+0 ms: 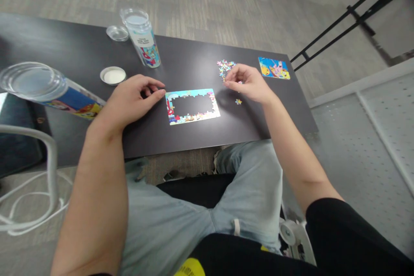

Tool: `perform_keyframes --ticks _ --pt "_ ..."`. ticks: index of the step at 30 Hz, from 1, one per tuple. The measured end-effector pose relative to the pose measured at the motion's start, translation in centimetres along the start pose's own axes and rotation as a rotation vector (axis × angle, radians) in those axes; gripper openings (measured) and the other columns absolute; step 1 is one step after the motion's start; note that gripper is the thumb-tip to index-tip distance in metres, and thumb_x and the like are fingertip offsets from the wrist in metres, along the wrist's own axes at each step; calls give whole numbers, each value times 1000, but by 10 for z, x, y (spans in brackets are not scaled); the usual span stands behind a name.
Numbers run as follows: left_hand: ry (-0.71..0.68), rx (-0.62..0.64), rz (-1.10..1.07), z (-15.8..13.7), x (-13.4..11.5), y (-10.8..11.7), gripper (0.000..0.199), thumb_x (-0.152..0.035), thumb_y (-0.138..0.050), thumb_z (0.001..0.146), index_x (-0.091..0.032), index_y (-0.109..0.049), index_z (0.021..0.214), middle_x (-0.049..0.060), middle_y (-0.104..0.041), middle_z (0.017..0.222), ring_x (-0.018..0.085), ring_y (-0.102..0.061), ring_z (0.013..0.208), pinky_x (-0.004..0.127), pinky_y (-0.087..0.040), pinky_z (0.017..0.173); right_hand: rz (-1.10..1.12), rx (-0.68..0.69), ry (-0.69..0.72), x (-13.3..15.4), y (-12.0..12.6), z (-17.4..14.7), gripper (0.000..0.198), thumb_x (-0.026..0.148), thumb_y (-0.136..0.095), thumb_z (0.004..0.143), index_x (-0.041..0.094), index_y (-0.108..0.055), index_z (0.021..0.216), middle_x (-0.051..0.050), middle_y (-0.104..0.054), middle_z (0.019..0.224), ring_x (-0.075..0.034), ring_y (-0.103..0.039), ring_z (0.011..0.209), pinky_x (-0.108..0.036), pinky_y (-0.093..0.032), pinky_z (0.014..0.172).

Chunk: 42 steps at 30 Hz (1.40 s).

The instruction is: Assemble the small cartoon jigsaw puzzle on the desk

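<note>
A jigsaw frame (pixel 193 117) lies flat on the dark table, its border pieces joined around a bare middle. At its upper left corner, the thumb and forefinger of my left hand (pixel 136 97) rest with a gap between them; that hand holds nothing. My right hand (pixel 247 82) is over the table beyond the frame's right side, fingers pinched on a small jigsaw piece mostly hidden by the fingertips. Right behind those fingertips is a heap of loose jigsaw pieces (pixel 225 67), partly covered by the hand. One loose piece (pixel 238 101) lies apart, nearer to me.
A picture card (pixel 274 68) lies at the table's right end. On the left stand a clear plastic jar (pixel 144 43) and a larger jar (pixel 76 97), with a clear lid (pixel 117 33) and a white-lined lid (pixel 113 76) nearby. A white curved tube (pixel 51 168) rises at far left.
</note>
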<state>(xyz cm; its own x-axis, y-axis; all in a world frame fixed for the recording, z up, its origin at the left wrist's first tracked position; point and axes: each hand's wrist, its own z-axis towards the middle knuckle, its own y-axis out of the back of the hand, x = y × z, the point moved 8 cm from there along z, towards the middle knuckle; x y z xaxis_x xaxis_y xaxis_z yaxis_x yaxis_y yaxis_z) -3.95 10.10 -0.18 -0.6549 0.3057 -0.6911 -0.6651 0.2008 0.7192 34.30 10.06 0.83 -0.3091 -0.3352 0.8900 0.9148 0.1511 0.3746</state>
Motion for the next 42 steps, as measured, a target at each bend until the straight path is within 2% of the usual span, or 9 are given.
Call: perform_keyframes --ticks 3,5,10,14,18,21,26,35,42 --pt "45 16 -2 -1 0 0 46 -57 -76 108 -26 -93 137 8 -80 119 24 -71 96 41 -60 93 153 243 -89 3 -32 31 56 57 -128 75 23 -87 93 -2 -87 89 -18 -81 81 -32 -67 75" --pt "87 27 8 -1 1 1 45 -56 -77 109 -27 -93 139 7 -82 120 25 -72 97 41 -60 92 194 341 -110 3 -47 41 57 56 -130 73 22 -88 90 -3 -89 89 -19 -84 79 -30 -66 70" --pt "91 59 82 -4 -5 6 48 -57 -77 113 -26 -93 145 7 -83 124 23 -73 97 42 -59 93 134 482 4 5 -65 38 43 51 -122 91 22 -90 92 2 -88 84 -12 -74 73 -22 -56 61" --pt "0 34 149 -5 -40 6 58 -69 -70 121 -28 -88 157 2 -79 139 20 -76 108 43 -59 102 58 572 19 11 -73 25 38 47 -117 97 22 -90 90 4 -86 81 -9 -65 68 -21 -46 58" --pt "-175 72 136 3 -93 -20 43 -61 -78 120 -28 -92 142 6 -83 133 27 -76 111 49 -64 110 -31 559 -39 20 -70 21 39 46 -122 90 24 -90 94 4 -81 82 -13 -65 73 -28 -47 65" --pt "-238 103 88 8 -114 -44 34 -56 -85 114 -32 -93 137 8 -86 131 30 -77 109 48 -66 102 -104 513 -31 23 -59 23 36 47 -114 97 26 -85 96 4 -76 80 -17 -64 78 -35 -43 68" --pt "-216 176 90 7 -111 -68 26 -43 -91 106 -32 -95 129 8 -85 130 30 -82 105 43 -62 90 -214 499 -44 19 -44 26 27 45 -101 104 28 -80 96 3 -74 81 -18 -59 76 -39 -41 69" --pt "-191 164 129 10 -116 -75 18 -41 -90 108 -30 -99 119 9 -86 125 29 -81 100 46 -63 93 -221 585 -108 11 -47 24 39 49 -119 85 30 -86 91 2 -74 81 -21 -60 78 -39 -39 68" --pt "-150 146 98 11 -111 -78 17 -38 -90 107 -29 -100 118 8 -88 121 28 -81 100 45 -63 94 -213 575 -127 -1 -48 23 43 58 -120 83 30 -89 95 2 -74 79 -20 -60 79 -38 -38 68"
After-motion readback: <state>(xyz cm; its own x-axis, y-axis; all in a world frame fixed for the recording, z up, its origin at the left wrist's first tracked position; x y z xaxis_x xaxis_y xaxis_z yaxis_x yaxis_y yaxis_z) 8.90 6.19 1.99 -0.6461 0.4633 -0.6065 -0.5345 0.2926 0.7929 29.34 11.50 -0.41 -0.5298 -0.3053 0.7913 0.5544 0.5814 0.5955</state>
